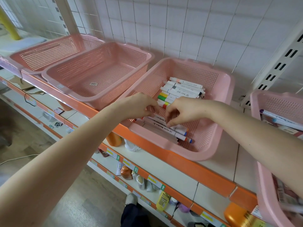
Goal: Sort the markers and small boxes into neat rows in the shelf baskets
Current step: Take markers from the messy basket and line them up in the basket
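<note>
A pink mesh basket [211, 128] on the shelf holds white markers with coloured caps in a row at its far side [182, 89]. A second row of markers [173, 130] and a long pinkish box [160, 133] lie at its near side. Both my hands reach into this basket. My left hand [139, 104] hovers over the near row's left end with fingers curled, fingertips at the markers. My right hand [178, 110] has its fingers curled down, fingertips touching a marker in the near row. Whether either hand truly pinches a marker is hidden.
Two empty pink baskets [101, 74] [44, 54] sit to the left on the same shelf. Another pink basket [278, 112] with markers stands at the right. The shelf has an orange front edge [164, 154]; bottles stand on lower shelves [126, 172].
</note>
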A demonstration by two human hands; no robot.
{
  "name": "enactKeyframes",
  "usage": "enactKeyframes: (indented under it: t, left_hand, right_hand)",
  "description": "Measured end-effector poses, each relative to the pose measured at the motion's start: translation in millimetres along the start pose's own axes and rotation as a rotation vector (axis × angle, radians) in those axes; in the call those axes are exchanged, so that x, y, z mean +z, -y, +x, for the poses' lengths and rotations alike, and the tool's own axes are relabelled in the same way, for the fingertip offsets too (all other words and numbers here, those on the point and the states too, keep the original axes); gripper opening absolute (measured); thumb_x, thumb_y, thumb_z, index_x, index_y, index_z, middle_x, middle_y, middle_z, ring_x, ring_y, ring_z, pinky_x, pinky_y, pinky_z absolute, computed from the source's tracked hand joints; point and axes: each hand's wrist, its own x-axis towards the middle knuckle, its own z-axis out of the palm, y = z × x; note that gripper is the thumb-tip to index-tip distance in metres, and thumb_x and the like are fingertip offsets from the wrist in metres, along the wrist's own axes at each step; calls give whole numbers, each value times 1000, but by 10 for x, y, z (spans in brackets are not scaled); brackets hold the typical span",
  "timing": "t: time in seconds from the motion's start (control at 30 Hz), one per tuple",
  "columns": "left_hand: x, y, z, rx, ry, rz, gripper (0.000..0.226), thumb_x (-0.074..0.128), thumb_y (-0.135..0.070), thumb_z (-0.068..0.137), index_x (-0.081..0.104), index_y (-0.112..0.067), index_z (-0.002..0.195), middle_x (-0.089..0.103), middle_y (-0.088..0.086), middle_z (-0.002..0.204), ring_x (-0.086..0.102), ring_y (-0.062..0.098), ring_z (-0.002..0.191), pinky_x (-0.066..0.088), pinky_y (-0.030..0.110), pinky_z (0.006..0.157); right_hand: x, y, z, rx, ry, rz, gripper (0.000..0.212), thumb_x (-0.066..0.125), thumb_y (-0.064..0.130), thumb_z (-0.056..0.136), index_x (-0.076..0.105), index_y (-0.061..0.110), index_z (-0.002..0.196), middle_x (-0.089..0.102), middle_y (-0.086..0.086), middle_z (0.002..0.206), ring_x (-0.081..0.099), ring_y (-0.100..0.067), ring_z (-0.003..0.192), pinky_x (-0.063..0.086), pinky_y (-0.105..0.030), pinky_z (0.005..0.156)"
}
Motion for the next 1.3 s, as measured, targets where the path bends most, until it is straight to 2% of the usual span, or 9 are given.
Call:
enactKeyframes:
  t: [0.13, 0.27, 0.37, 0.5, 0.67, 0.87, 1.0, 1.2, 1.3]
  left_hand:
    - [1, -20, 1, -17, 79, 46, 29, 55, -12, 91, 64, -28, 113, 59, -13, 98, 51, 4, 93, 37, 19, 79]
    - [17, 2, 8, -54, 98, 54, 33, 52, -10, 91, 65, -34, 109, 60, -15, 96, 56, 9, 97, 48, 33, 87]
    - [42, 48, 19, -74, 87, 46, 32, 52, -10, 89, 65, -36, 103, 63, -14, 97, 59, 11, 93, 51, 39, 86]
    - [44, 59, 22, -65, 93, 54, 33, 50, -6, 89, 66, -31, 103, 65, -12, 98, 60, 10, 93, 51, 38, 86]
    - [30, 47, 17, -60, 76, 45, 32, 49, -5, 90, 68, -27, 104, 66, -8, 101, 61, 12, 92, 51, 37, 85]
    - [5, 7, 15, -49, 56, 46, 23, 52, -9, 92, 67, -20, 106, 65, -3, 104, 58, 12, 93, 48, 28, 83]
    - [7, 5, 12, -55, 46, 38, 23, 55, -7, 90, 68, -19, 106, 66, -5, 99, 58, 10, 94, 42, 20, 78]
    - [1, -11, 2, -55, 46, 37, 24, 56, -6, 89, 68, -19, 105, 67, -5, 98, 59, 9, 94, 45, 22, 80]
    - [-1, -16, -1, -64, 38, 61, 25, 56, -5, 88, 68, -19, 104, 67, -4, 99, 59, 12, 95, 47, 27, 83]
  right_hand:
    - [-6, -32, 17, 76, 16, -103, 16, 73, 39, 79, 69, 25, 88, 60, 16, 75, 54, 1, 72, 39, -15, 61]
    - [5, -49, 23, 123, 68, -86, 15, 72, 35, 81, 70, 22, 88, 66, 10, 76, 61, -6, 65, 47, -18, 57]
    - [5, -45, 27, 132, 61, -103, 13, 69, 31, 83, 70, 20, 90, 68, 6, 78, 58, -2, 53, 46, -15, 51]
    - [12, -42, 28, 149, 62, -41, 23, 72, 38, 80, 70, 18, 89, 70, 1, 77, 62, -7, 57, 52, -19, 54]
    - [27, -27, 30, 153, 55, -33, 17, 69, 32, 84, 69, 16, 90, 64, 8, 67, 57, 2, 45, 53, -19, 54]
    - [28, -50, 41, 144, 48, -67, 14, 66, 28, 86, 70, 17, 93, 64, 10, 72, 54, 8, 44, 51, -19, 55]
    - [24, -45, 36, 137, 49, -86, 13, 68, 30, 84, 70, 19, 91, 65, 10, 73, 56, 4, 48, 49, -16, 53]
    - [30, -38, 46, 132, 47, -89, 12, 68, 29, 84, 69, 19, 92, 63, 12, 71, 54, 8, 46, 47, -10, 49]
    - [37, -39, 53, 124, 52, -83, 11, 68, 28, 85, 69, 19, 91, 64, 9, 74, 56, 2, 51, 48, -13, 51]
